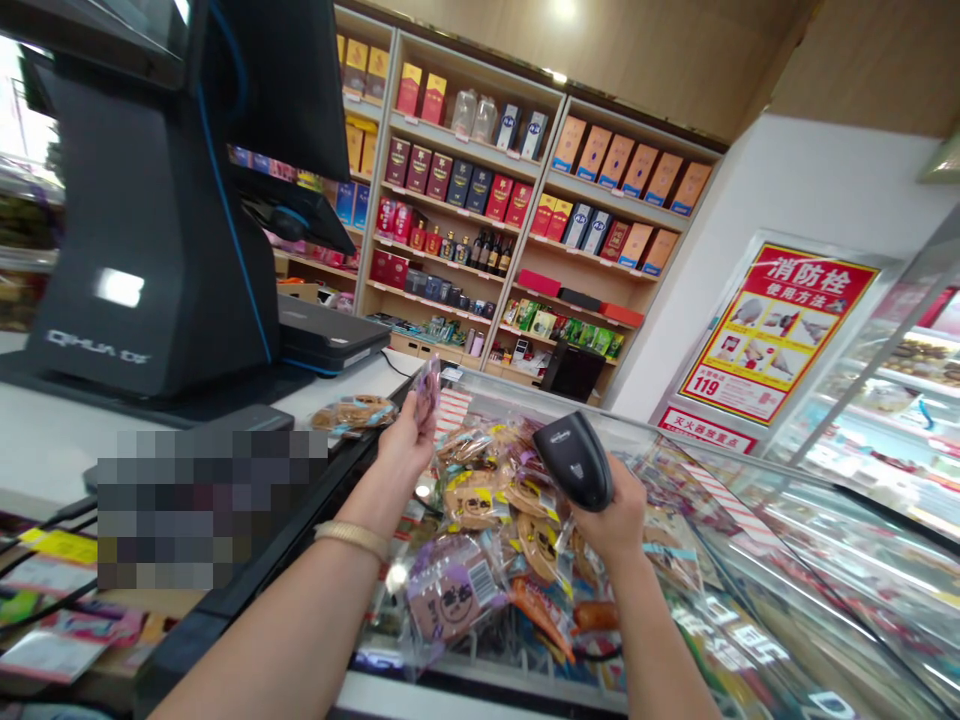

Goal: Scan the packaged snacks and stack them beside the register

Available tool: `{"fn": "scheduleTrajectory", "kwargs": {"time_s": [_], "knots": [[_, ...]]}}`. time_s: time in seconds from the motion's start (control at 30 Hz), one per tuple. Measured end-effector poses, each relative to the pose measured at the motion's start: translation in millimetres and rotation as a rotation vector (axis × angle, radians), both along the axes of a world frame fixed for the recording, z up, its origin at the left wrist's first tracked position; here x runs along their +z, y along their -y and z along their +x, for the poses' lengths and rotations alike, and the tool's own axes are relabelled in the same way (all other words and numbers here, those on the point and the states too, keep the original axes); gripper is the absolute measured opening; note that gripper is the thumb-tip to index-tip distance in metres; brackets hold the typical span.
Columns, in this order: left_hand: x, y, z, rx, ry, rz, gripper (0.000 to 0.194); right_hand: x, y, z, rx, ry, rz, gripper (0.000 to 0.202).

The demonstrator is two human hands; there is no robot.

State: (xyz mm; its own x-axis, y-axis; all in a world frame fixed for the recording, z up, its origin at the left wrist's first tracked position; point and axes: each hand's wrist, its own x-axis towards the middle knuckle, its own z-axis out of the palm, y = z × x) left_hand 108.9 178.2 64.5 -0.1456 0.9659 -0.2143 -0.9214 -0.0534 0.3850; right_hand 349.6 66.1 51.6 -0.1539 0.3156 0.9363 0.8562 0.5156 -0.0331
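My left hand is closed on a thin clear packet with purplish contents, held up on edge above the glass counter. My right hand grips a black barcode scanner, its head tilted to the left. Below and between both hands lies a heap of wrapped biscuits, most with yellow printing. Closest to me in the heap is a purple-printed packet with a barcode showing. An orange snack packet rests beside it.
On the left stands a black cash register on a white counter. Another biscuit packet lies by its edge. The glass display counter runs off to the right. Behind are shelves of boxed goods and a red wall poster.
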Motion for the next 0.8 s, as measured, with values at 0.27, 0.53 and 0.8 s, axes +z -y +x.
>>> {"fn": "scheduleTrajectory", "kwargs": {"time_s": [0.27, 0.53, 0.8], "knots": [[-4.0, 19, 21, -0.177, -0.21, 0.226, 0.019, 1.2, 1, -2, -0.003, 0.0, 0.007, 0.008], [-3.4, 30, 36, 0.005, -0.462, 0.425, 0.034, 2.5, 1, -3, 0.016, -0.016, -0.03, 0.006], [-3.5, 34, 39, -0.037, -0.455, 0.539, 0.038, 3.4, 1, -4, -0.011, -0.029, -0.064, 0.006]]}}
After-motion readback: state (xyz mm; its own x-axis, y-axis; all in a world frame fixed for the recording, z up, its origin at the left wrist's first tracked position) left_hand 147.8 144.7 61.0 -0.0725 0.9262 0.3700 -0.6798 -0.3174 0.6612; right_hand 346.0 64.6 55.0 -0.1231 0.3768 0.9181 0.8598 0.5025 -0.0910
